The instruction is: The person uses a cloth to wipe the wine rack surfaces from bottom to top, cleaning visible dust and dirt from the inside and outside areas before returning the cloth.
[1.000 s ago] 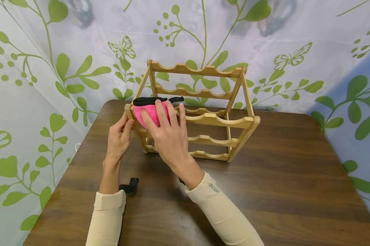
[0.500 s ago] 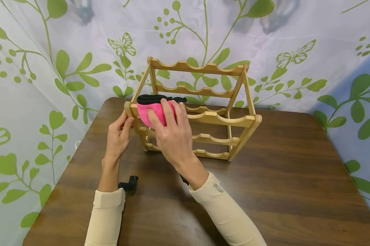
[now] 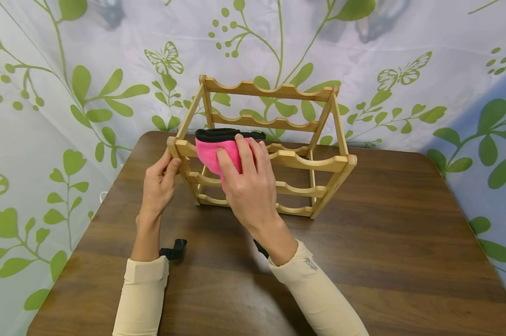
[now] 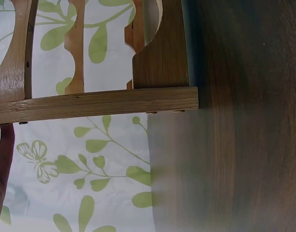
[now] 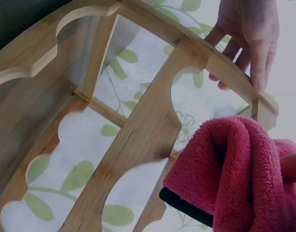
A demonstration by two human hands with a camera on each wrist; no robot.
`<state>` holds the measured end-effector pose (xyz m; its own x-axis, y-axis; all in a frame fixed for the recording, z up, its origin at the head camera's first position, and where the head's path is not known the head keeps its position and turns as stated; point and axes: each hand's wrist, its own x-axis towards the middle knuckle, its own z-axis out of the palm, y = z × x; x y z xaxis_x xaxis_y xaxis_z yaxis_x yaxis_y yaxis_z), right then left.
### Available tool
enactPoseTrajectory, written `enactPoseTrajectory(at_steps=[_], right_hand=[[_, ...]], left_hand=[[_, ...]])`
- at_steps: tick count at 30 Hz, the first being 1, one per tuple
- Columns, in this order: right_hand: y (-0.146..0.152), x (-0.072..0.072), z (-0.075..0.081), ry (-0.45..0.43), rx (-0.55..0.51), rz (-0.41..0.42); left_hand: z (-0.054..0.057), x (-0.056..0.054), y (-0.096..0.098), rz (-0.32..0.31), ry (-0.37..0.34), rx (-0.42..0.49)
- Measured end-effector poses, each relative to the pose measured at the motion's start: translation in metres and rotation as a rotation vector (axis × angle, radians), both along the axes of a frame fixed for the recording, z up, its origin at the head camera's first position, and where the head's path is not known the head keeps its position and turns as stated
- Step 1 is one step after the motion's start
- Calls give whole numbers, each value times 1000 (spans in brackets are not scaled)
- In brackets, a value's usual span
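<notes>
A light wooden wine rack (image 3: 307, 161) with scalloped rails stands on the table. My right hand (image 3: 253, 186) grips a folded pink cloth (image 3: 211, 154) with a black edge, held at the rack's front top rail near its left end. In the right wrist view the fluffy cloth (image 5: 234, 169) bunches up beside the scalloped rail (image 5: 138, 130). My left hand (image 3: 158, 184) pinches the front left post just below its top corner, thumb on the near side. From the left wrist view only the fingers (image 4: 3, 154) show, at the post (image 4: 99, 104).
The brown wooden table (image 3: 383, 261) spreads out around the rack. Behind it hangs a pale curtain (image 3: 122, 46) printed with green leaves and butterflies. A black strap-like piece (image 3: 174, 250) shows beside the left wrist.
My right hand has slid the pink cloth rightward along the front top rail, away from the left corner. The left hand keeps its hold on the post.
</notes>
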<state>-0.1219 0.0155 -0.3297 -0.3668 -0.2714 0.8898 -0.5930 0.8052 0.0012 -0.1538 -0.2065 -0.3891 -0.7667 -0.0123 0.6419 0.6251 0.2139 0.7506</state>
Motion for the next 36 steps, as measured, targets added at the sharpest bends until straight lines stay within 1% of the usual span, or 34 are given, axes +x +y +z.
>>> enactPoseTrajectory(at_steps=[4, 9, 18, 26, 33, 36], right_hand=[[7, 2, -1, 7, -6, -18], [14, 5, -5, 13, -8, -42], [24, 6, -8, -22, -24, -38], [30, 6, -10, -21, -46, -32], [35, 10, -10, -20, -69, -33], [38, 11, -11, -17, -75, -27]], left_hand=[[1, 0, -1, 0, 3, -7], [0, 2, -1, -7, -4, -15], [0, 2, -2, -15, -9, 4], [1, 2, -2, -31, -4, 13], [1, 2, -2, -44, -3, 17], [1, 1, -2, -60, -5, 27]])
